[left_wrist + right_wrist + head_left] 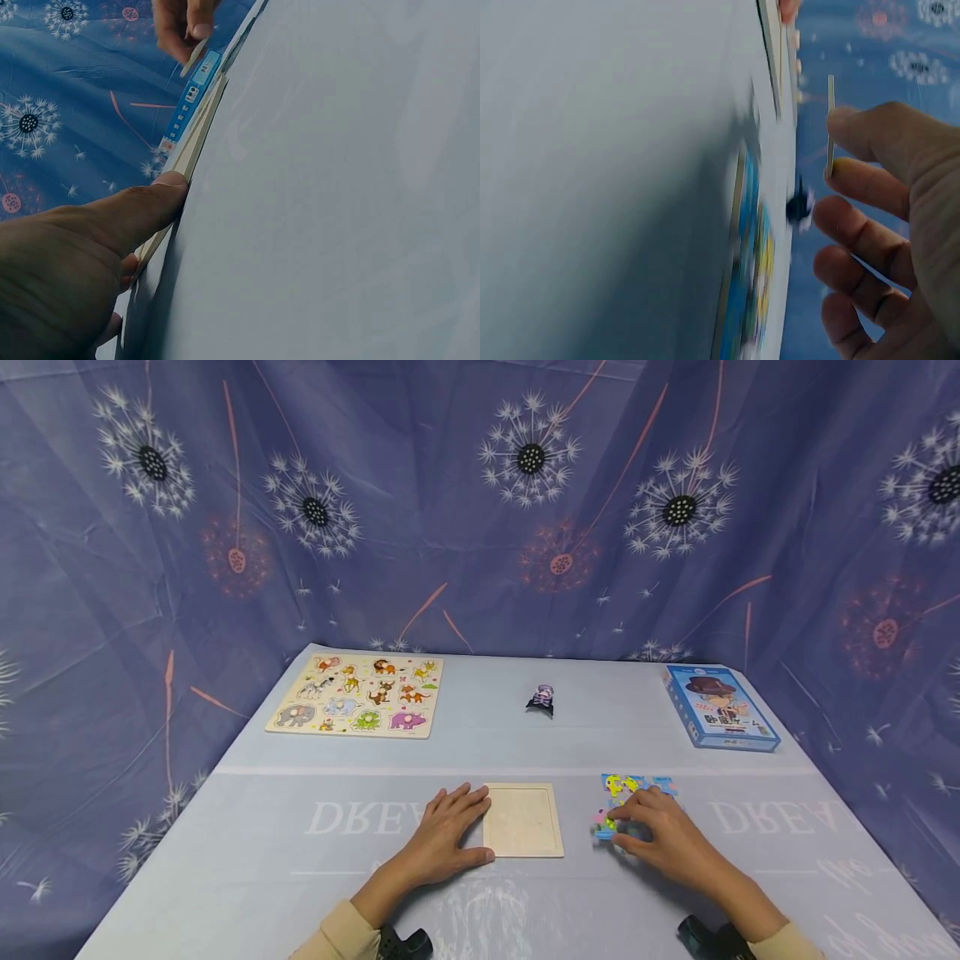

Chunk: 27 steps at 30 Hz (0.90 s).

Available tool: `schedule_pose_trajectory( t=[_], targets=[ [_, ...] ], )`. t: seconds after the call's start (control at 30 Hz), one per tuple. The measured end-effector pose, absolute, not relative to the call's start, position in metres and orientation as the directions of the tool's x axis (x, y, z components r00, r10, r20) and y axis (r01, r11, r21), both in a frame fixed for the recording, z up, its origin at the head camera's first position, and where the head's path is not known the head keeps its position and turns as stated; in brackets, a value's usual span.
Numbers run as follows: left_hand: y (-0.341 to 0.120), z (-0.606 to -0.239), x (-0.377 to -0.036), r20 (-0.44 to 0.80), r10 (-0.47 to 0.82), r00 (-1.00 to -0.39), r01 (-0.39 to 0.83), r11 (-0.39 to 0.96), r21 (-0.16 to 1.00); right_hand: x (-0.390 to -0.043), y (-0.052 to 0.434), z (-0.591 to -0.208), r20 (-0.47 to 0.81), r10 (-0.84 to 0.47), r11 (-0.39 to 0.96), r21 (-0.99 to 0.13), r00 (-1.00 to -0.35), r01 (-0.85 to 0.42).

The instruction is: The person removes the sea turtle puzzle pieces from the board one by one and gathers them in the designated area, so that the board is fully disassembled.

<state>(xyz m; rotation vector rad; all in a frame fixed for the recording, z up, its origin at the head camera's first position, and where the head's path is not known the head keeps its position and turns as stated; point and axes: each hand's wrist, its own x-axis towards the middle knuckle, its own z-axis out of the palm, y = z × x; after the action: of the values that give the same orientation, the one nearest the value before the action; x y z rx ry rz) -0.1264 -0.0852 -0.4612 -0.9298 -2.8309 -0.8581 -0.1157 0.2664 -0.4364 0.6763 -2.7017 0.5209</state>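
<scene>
Tray [522, 820] btwn animal board [358, 695] far-left & box [720, 707] far-right.

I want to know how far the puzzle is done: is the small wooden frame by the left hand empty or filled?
Empty. The wooden frame shows only its bare recess in the head view; the coloured pieces lie beside it, under the right hand.

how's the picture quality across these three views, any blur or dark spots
Head view: sharp and evenly lit, edges bowed by the wide lens. Left wrist view: dim, left hand in shadow. Right wrist view: dark, motion-blurred puzzle pieces, right hand soft.
</scene>
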Motion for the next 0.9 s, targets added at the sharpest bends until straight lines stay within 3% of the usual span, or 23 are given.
schedule_pose_trajectory(
  t=[0.4,0.9],
  targets=[
    [-0.083,-0.460,-0.126,0.186,0.534,-0.825,0.547,0.671,0.501,-0.102,0.341,-0.440,0.365,-0.346,0.852,-0.264,-0.864,-0.453],
    [-0.084,-0.461,-0.127,0.191,0.531,-0.826,0.546,0.668,0.506,-0.100,0.373,-0.445,0.202,-0.255,0.898,-0.312,-0.945,-0.309]
  ],
)
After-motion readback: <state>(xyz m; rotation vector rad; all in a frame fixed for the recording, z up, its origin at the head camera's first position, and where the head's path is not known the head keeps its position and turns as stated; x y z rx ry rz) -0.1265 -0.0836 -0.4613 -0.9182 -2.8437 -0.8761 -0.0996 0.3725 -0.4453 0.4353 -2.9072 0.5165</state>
